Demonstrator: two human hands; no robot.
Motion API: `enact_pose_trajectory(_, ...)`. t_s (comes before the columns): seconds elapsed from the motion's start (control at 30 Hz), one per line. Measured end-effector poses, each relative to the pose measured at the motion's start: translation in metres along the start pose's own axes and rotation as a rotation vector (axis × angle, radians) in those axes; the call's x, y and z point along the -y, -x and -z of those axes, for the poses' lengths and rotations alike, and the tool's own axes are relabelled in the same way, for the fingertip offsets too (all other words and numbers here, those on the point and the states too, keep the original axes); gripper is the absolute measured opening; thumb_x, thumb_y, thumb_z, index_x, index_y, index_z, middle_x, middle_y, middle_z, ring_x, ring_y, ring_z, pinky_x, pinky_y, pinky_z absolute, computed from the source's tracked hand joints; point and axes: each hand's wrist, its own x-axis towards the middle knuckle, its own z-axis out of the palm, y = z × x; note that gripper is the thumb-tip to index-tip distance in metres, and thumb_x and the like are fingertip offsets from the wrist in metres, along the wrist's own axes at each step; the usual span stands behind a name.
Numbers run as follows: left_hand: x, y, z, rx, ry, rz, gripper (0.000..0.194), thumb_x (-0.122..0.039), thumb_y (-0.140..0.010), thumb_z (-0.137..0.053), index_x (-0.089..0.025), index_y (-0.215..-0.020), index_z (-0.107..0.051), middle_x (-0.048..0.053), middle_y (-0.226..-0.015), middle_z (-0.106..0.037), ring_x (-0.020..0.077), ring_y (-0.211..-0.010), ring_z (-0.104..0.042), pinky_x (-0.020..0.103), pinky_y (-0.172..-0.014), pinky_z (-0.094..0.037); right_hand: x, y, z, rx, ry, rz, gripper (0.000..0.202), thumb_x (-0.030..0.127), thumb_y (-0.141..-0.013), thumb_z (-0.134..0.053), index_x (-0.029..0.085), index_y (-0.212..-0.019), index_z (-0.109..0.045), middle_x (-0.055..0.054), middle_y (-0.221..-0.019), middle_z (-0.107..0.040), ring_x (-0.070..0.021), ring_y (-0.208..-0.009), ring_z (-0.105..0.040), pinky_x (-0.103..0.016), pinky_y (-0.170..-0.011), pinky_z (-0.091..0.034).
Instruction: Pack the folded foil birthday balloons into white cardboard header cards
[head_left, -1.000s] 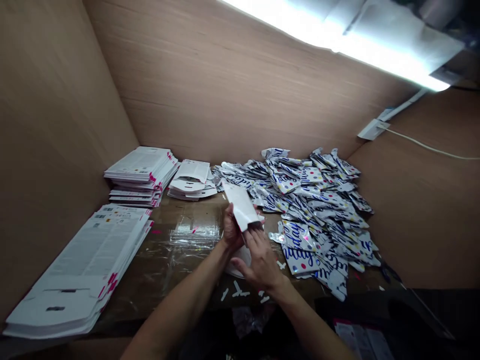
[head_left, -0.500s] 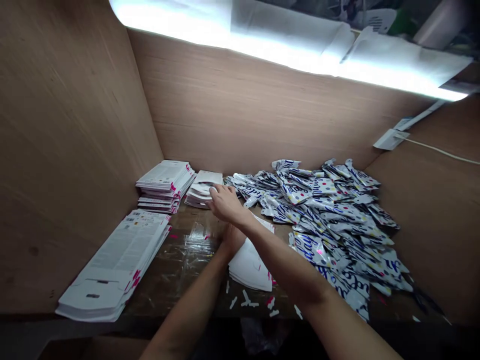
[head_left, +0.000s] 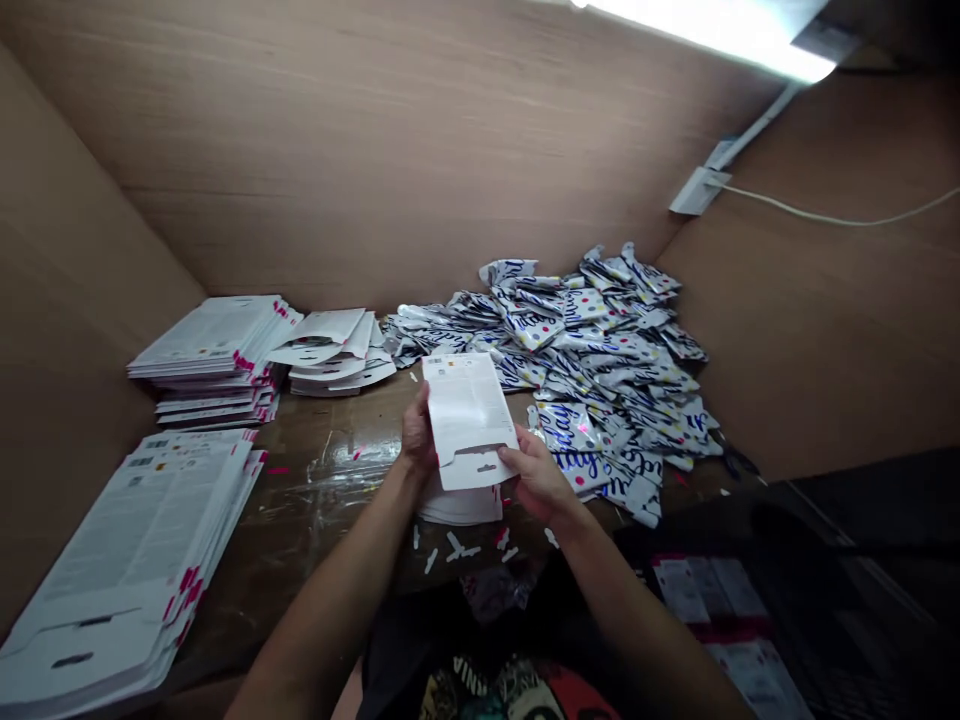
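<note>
Your left hand (head_left: 417,430) curls closed on the left edge of a flat, white, printed card sleeve (head_left: 466,405). Your right hand (head_left: 538,478) pinches its lower right edge.

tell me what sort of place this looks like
Probably a packing booth in a workshop: stacks of white card sleeves stand on the left, a big heap of shiny printed packets lies on the right, and a bright lamp hangs above the table.
</note>
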Motion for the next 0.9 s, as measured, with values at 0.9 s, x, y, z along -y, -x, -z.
enact_pose_trajectory(0.9,-0.003,0.012,-0.009,0.096,0.151,0.156,0.093,-0.082,-0.086,-0.059,-0.020,-0.155,-0.053,0.018,-0.129,-0.075,0.0427,-0.126,-0.067,0.070,-0.108,-0.048,0.054,-0.002,0.087,-0.423,0.746,0.574,0.023,0.041,-0.096,-0.067,0.022,-0.110,-0.066,-0.005,-0.099,-0.076,-0.0234,-0.089,-0.071,-0.039,-0.084,-0.059)
